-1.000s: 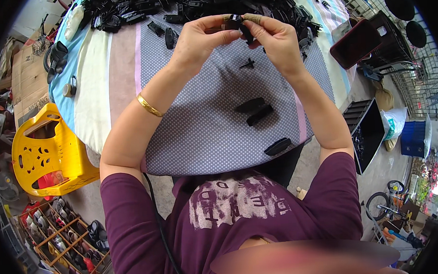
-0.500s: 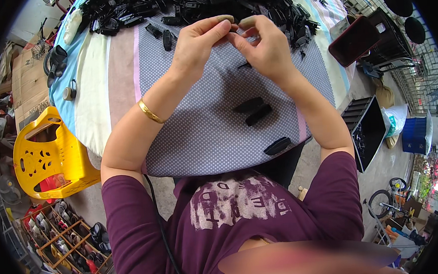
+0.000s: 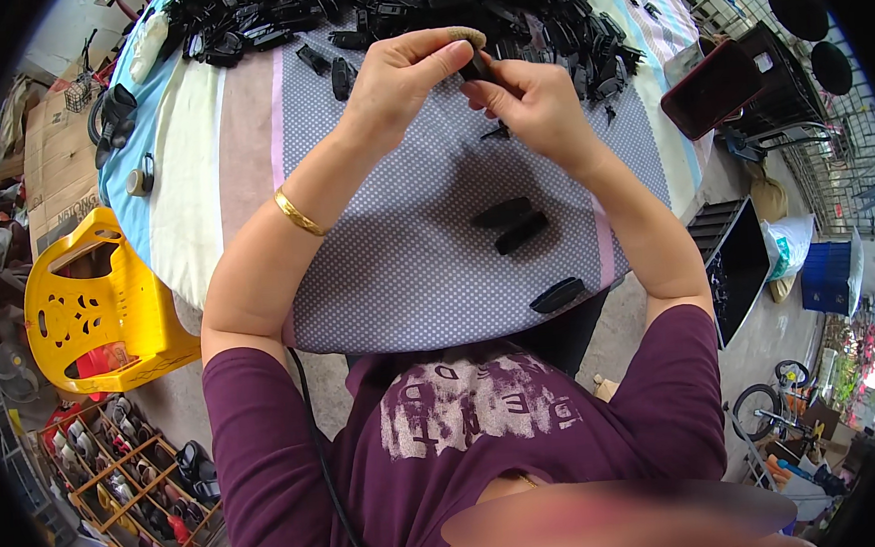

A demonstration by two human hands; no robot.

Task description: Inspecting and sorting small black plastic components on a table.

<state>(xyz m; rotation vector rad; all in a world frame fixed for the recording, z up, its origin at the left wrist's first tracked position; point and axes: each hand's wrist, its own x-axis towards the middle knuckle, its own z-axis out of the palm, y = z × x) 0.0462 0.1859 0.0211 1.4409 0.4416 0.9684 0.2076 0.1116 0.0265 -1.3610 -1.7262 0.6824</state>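
Observation:
Between my two hands, over the far part of the table, is a small black plastic part (image 3: pixel 476 68). My left hand (image 3: pixel 407 72) pinches one end of it, with a tan cover on a fingertip. At its other end, the fingers of my right hand (image 3: pixel 532 99) close round it. Just beyond lies a big heap of similar black plastic parts (image 3: pixel 272 18). Nearer me, two long black pieces (image 3: pixel 511 223) rest side by side on the cloth, and another black piece (image 3: pixel 557 295) lies by the table's front edge.
A striped, dotted cloth (image 3: pixel 388 277) covers the round table. On its left are a tape roll (image 3: pixel 139 181) and dark straps (image 3: pixel 117 118). A phone (image 3: pixel 712 88) stands out at the right edge. A yellow chair (image 3: pixel 150 321) is at left, a black crate (image 3: pixel 733 265) at right.
The black part has been turned and now shows more between my fingers. My right hand has shifted slightly down, and its fingers have closed more around the part.

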